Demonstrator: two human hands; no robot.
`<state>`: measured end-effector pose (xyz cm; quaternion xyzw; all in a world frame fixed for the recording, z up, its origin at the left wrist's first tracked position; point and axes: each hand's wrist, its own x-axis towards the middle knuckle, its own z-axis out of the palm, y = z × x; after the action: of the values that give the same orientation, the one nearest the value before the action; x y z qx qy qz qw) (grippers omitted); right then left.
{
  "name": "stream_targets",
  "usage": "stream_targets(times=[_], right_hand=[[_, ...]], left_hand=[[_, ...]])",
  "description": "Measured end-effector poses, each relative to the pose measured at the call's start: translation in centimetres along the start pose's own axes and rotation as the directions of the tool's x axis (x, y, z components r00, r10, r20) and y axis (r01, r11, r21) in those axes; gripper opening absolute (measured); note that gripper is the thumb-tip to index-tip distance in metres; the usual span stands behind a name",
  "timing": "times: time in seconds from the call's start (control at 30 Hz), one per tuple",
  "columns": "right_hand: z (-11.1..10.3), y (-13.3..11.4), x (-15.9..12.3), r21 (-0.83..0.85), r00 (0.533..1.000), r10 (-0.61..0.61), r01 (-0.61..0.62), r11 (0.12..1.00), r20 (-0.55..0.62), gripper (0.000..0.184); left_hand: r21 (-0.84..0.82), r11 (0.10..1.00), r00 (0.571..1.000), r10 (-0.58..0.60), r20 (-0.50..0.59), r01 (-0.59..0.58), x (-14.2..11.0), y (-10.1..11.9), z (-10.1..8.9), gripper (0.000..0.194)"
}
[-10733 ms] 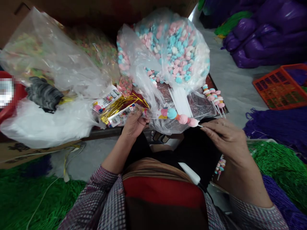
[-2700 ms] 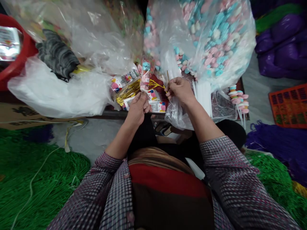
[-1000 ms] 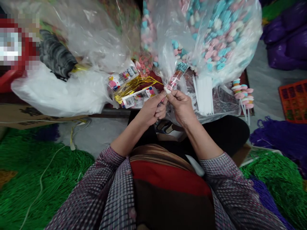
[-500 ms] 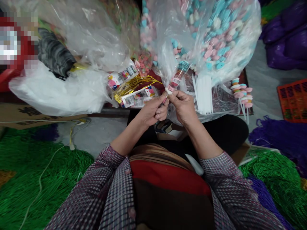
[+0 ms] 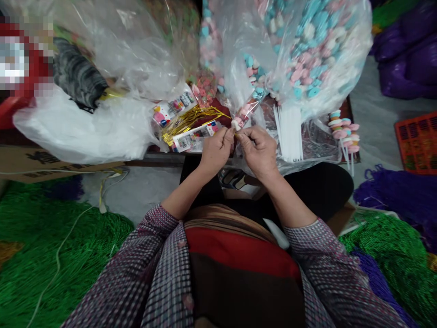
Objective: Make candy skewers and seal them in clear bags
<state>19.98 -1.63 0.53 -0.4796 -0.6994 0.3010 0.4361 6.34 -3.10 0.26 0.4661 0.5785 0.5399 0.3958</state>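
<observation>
Both hands meet at the lower end of a candy skewer (image 5: 246,111) in a clear printed wrapper, its soft pink and white pieces tilted up and away to the right. My left hand (image 5: 217,148) pinches just beneath the lowest piece, fingers curled. My right hand (image 5: 258,148) closes thumb against forefinger at the same neck of the wrapper. A small yellowish trace shows between the fingertips, too small to make out. Left of the hands lie gold twist ties (image 5: 186,123) between printed wrappers (image 5: 194,138). White sticks (image 5: 290,134) lie close on the right.
Large clear bags of pink, blue and white candy (image 5: 310,59) stand behind. Several unwrapped candy skewers (image 5: 346,132) rest at the table's right edge. A white plastic bag (image 5: 85,132) is at left. Green cords (image 5: 61,246) and an orange crate (image 5: 418,141) are on the floor.
My left hand has rolled over, its back now facing up, and sits slightly higher. The skewer's wrapper has turned a little, while my right hand stays nearly in place.
</observation>
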Motion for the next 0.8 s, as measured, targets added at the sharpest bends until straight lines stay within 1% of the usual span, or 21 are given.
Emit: stream_targets(times=[0.1,0.17,0.27,0.33,0.37,0.4,0.43,0.5,0.57,0.63,0.7,0.73,0.77,0.8], right_hand=[[0.0,-0.3,0.0,0.021,0.998,0.027,-0.028,0.999,0.055,0.020],[-0.2,-0.5,0.0,0.044,0.996,0.044,-0.047,0.998,0.075,0.018],[-0.5,-0.9,0.1,0.037,0.998,0.052,-0.054,0.998,0.043,0.017],[-0.6,-1.0,0.2,-0.011,0.999,0.041,-0.041,0.999,0.003,0.016],[-0.6,-1.1,0.2,-0.036,0.999,0.033,-0.034,0.999,-0.015,0.016],[-0.6,-1.1,0.2,-0.055,0.999,0.025,-0.027,0.998,-0.034,0.016],[-0.6,-1.1,0.1,-0.067,0.999,0.021,-0.024,0.997,-0.047,0.016],[-0.5,-1.1,0.0,-0.065,0.997,0.033,-0.037,0.997,-0.066,0.015],[-0.5,-1.0,0.0,-0.019,0.993,0.081,-0.083,0.996,-0.081,0.018],[-0.6,-0.9,0.1,0.078,0.984,0.165,-0.159,0.984,-0.070,0.025],[-1.0,-1.0,0.2,0.205,0.972,0.231,-0.220,0.954,-0.033,0.026],[-1.3,-1.2,0.3,0.263,0.971,0.238,-0.228,0.937,-0.008,0.024],[-1.6,-1.4,0.3,0.310,0.974,0.227,-0.222,0.925,0.019,0.022],[-1.9,-1.8,0.3,0.339,0.978,0.203,-0.208,0.917,0.049,0.020]], left_hand=[[-0.037,0.999,0.999,-0.036,0.039,0.037,-0.1,0.0,-0.1,0.041],[-0.086,0.992,0.992,-0.086,0.097,0.094,-0.1,-0.1,-0.2,0.039],[-0.173,0.964,0.960,-0.161,0.230,0.203,-0.3,-0.1,-0.3,0.039],[-0.217,0.944,0.930,-0.172,0.324,0.250,-0.4,0.0,-0.5,0.038],[-0.217,0.944,0.921,-0.163,0.355,0.250,-0.4,0.1,-0.5,0.036],[-0.195,0.955,0.918,-0.141,0.370,0.225,-0.5,0.2,-0.6,0.035],[-0.151,0.973,0.924,-0.108,0.367,0.174,-0.5,0.3,-0.6,0.033],[-0.022,1.000,0.949,-0.010,0.314,0.017,-0.4,0.5,-0.8,0.032],[0.119,0.981,0.963,0.120,0.242,-0.152,-0.1,0.5,-1.0,0.031],[0.255,0.929,0.956,0.227,0.183,-0.270,0.4,0.2,-1.4,0.026],[0.349,0.876,0.942,0.291,0.166,-0.333,1.1,-0.1,-1.8,0.027],[0.356,0.867,0.937,0.301,0.179,-0.347,1.4,-0.3,-2.1,0.031],[0.325,0.878,0.932,0.298,0.206,-0.352,1.7,-0.3,-2.3,0.034],[0.255,0.904,0.927,0.284,0.246,-0.344,2.0,-0.1,-2.5,0.037]])
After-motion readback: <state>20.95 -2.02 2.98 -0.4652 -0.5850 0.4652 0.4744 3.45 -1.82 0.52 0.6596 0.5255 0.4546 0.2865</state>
